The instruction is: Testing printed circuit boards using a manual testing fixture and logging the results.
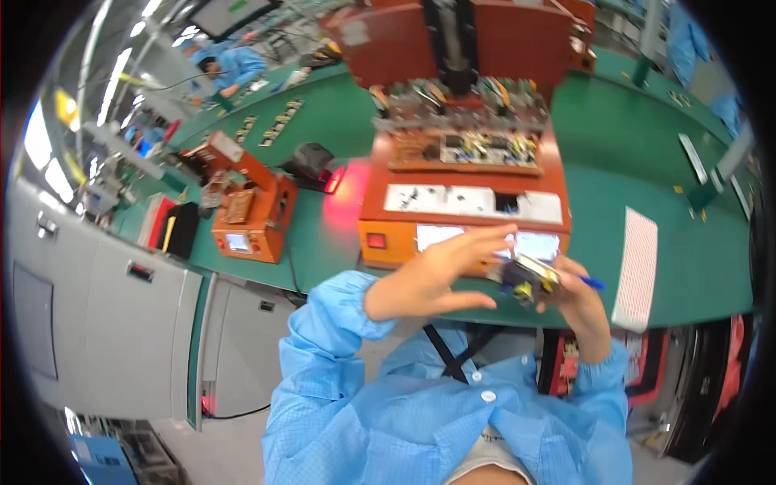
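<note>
Factory hall; long green-topped workbench [647, 145] running across the view, grey cabinet fronts below its near edge. On the bench: two orange box-shaped test fixtures. The large orange fixture [465, 190] stands directly ahead, carrying one green circuit board with coloured components [465, 149] on its upper deck, one white panel beneath it, and two lit pale screens on its front face. The smaller orange fixture [246, 210] stands well to the left, with one black handheld scanner casting red light [317, 168] between the two. One white sheet printed with red lines [638, 271] lies at the right near edge. One small circuit-board assembly with black and yellow parts [529, 279], held in front of the large fixture's screens, above the bench edge; long axis roughly left to right, tilted slightly down at the right. Right hand [578, 295] closed around the assembly from below and behind. Left hand [440, 275] with fingers spread and extended, fingertips at the assembly's left end; whether they press on it cannot be told. Both forearms in pale blue smock sleeves.
</note>
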Action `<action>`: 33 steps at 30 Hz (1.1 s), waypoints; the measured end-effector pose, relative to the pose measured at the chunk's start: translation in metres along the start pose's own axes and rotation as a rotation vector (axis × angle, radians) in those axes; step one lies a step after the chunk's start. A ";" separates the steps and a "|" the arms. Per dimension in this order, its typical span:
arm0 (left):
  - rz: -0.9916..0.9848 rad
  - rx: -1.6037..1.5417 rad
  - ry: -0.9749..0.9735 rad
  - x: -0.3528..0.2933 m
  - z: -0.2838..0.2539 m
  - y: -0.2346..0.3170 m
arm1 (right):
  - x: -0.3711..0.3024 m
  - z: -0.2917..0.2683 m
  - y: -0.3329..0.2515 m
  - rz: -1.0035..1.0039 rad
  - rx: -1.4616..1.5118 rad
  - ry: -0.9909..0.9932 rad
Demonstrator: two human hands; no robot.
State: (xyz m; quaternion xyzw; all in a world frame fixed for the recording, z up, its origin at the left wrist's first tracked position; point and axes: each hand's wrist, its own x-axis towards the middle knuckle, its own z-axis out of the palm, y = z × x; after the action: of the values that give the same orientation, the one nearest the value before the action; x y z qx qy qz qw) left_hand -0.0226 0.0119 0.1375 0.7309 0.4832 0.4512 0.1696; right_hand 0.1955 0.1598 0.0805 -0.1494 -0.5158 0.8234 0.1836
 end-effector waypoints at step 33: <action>-0.462 0.171 0.522 0.009 -0.117 -0.201 | -0.044 0.022 0.043 -0.210 -0.145 0.342</action>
State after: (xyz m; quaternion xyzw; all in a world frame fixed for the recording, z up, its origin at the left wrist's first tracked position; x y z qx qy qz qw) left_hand -0.2289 0.0932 0.0675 0.4741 0.6987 0.5303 0.0763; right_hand 0.2183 0.1047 0.0534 -0.2454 -0.5477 0.7231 0.3421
